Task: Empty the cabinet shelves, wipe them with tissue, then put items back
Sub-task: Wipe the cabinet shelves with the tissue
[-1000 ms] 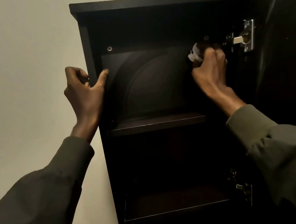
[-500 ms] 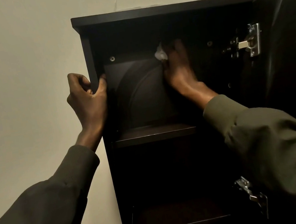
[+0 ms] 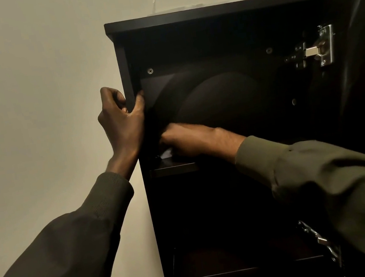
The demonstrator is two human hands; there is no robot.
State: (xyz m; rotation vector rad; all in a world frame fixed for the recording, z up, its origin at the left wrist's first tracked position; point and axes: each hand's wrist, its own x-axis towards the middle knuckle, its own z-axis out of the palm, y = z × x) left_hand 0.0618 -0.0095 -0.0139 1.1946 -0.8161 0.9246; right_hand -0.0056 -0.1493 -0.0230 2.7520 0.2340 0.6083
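Observation:
A tall dark cabinet (image 3: 219, 11) stands against the wall with its door swung open to the right. My left hand (image 3: 122, 121) grips the cabinet's left side panel, thumb inside and fingers curled round the outside edge. My right hand (image 3: 184, 138) reaches into the upper compartment at its lower left corner, holding a crumpled white tissue (image 3: 166, 153) against the upper shelf (image 3: 173, 169). Most of the tissue is hidden under my fingers. No items show on the shelves.
The open door (image 3: 361, 45) fills the right edge, with a metal hinge (image 3: 316, 49) near the top and another hinge (image 3: 319, 240) lower down. A lower shelf (image 3: 220, 272) is dimly visible. A plain light wall (image 3: 34, 89) lies to the left.
My right hand has swept with the tissue from the upper right near the hinge, across the back panel, down to the lower left corner. My left hand keeps its grip on the side panel.

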